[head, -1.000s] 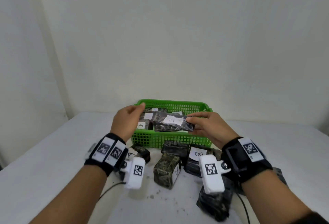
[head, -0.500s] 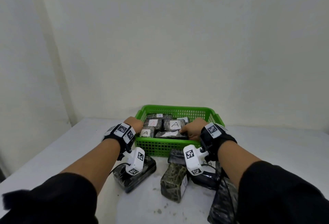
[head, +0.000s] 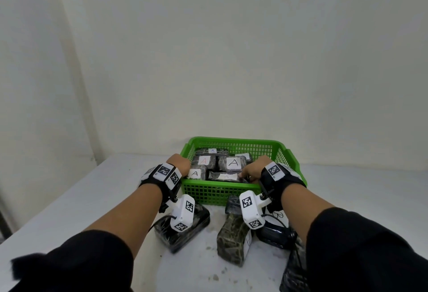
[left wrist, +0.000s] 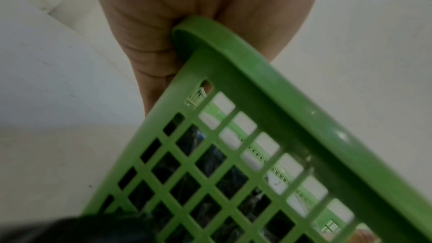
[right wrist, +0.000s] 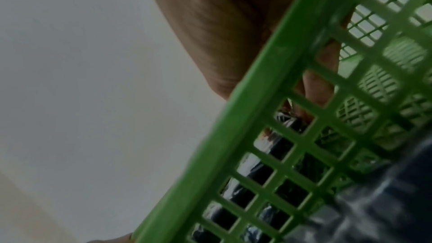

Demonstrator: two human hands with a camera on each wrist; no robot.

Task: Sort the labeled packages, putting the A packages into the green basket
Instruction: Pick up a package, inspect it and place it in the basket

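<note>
Basket packages [head: 232, 163] — "A"; table package [head: 275, 223] — "B".

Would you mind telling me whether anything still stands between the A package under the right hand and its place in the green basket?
Nothing visible does. The dark plastic-wrapped A package already lies inside the green plastic lattice basket, along its near wall, with the right hand on its right end. The left hand rests at the basket's near left corner.

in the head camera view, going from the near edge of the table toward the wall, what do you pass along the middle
Upright camouflage package on the table, green basket front wall, front A package in the basket, black-lettered A package, blue-lettered A package at the back, wall.
</note>
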